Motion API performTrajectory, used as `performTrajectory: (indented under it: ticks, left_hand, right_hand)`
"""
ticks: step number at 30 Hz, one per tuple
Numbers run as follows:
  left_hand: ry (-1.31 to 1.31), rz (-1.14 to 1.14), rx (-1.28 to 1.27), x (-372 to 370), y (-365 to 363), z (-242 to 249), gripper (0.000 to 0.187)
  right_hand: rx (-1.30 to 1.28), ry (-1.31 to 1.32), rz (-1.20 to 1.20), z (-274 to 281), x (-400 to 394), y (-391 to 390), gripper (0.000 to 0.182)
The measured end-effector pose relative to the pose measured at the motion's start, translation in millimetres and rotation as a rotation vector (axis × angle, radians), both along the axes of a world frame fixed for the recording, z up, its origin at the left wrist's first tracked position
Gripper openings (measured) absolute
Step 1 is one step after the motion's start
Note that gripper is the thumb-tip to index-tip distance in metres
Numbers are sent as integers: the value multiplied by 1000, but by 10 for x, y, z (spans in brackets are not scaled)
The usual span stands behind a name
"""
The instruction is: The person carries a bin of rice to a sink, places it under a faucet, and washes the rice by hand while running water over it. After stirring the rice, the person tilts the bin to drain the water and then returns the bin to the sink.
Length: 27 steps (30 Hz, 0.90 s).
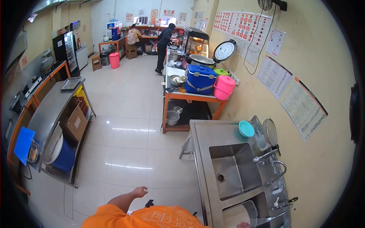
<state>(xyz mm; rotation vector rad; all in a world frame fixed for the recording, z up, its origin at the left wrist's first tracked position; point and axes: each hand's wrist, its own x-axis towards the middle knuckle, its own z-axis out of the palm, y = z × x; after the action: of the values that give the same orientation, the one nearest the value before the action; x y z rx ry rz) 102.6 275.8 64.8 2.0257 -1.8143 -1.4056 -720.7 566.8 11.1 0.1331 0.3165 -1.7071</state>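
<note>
My left hand (140,191) hangs out in front of my orange shirt (152,218), over the white tiled floor (129,114). Its fingers are loosely curled and nothing shows in it. It touches nothing. The nearest thing is the steel double sink unit (201,131) to its right, with a deep empty basin (235,169) and a curved faucet (268,155). My right hand is not visible.
A teal bowl (246,129) lies by the sink. An orange-framed table carries a blue cooler (200,79) and pink containers (224,86). On the left, a steel table (49,110) stands over a blue barrel (64,157) and cardboard box (76,123). Two people (164,43) work at the far counters.
</note>
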Motion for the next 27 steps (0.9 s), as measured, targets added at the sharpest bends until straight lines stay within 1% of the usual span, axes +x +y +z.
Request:
performTrajectory:
  ticks: [1,2,4,5,7,9,11,12,14,15,16,17,18,19,20,21,22,23,24,25,27]
  left_hand:
    - [44,6,-56,-16,-169,97,42]
    - [85,15,-113,-1,-304,182,42]
    - [88,4,-138,70,-478,373,42]
    - [89,-4,-147,110,-486,409,41]
    - [34,6,-98,277,-419,307,41]
    - [-61,1,-66,476,-263,92,41]
    - [-191,-11,-59,636,5,-122,41]
    - [-205,29,-15,649,153,-181,41]
    - [-235,96,84,585,530,-205,41]
    - [-227,111,103,499,678,-161,41]
    - [-223,104,132,399,833,-115,41]
    - [-222,75,171,306,1001,-124,41]
    - [-170,132,246,273,1118,-359,40]
    - [-121,166,271,205,1159,-492,39]
    - [-83,200,311,147,1289,-516,39]
    - [-99,25,214,69,1316,-375,37]
    - [160,368,336,142,1389,-710,36]
    - [392,581,443,-23,1376,-445,39]
    - [356,377,306,-204,1404,-119,40]
    - [275,343,300,-443,1400,176,40]
    - [128,301,246,-769,1389,691,41]
  right_hand:
    - [488,257,-368,391,239,-105,43]
    - [954,461,-520,1047,673,-300,40]
    - [1037,677,-512,1578,921,-450,44]
    - [1081,784,-507,1714,1006,-485,46]
    - [1061,1014,-472,1869,1018,-490,52]
    - [1005,1012,-466,1850,799,-483,59]
    - [1015,1142,-522,1812,555,-510,36]
    - [1019,1211,-551,1790,411,-534,28]
    - [1063,1294,-635,1711,163,-620,31]
    - [1029,1332,-670,1687,70,-672,27]
    - [1019,1366,-713,1791,65,-715,25]
    - [1033,1427,-679,1881,48,-703,24]
    - [1013,1617,-705,1354,-491,-556,25]
    - [1092,1375,-596,2034,-34,-748,25]
    - [1071,1373,-566,2022,-72,-758,24]
    - [1051,1323,-563,2181,43,-822,24]
    - [1084,1319,-480,2207,15,-822,23]
    - [1084,1304,-477,2089,-85,-803,20]
    - [1107,1318,-489,2076,-50,-848,18]
    - [1123,1395,-482,2009,-34,-863,16]
    - [1168,1466,-392,2084,163,-955,18]
